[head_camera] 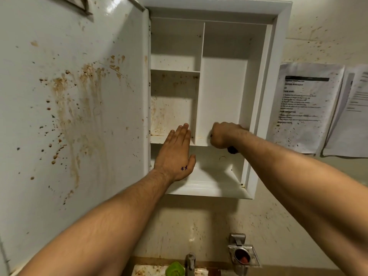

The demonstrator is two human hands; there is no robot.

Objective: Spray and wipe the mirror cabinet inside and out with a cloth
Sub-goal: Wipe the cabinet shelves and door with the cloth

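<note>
The open door (75,100), swung out from the left edge of the mirror cabinet (262,92), is streaked brown and needs spray and overlapping strokes from its top edge down. The left hand (176,154), fingers straight and together, lies flat over the front edge of the lower shelf (159,139), well placed to steady the cabinet. The right hand (223,135), fisted round a small dark thing (232,150) I cannot identify, sits at that shelf's right end and should press into the corners.
</note>
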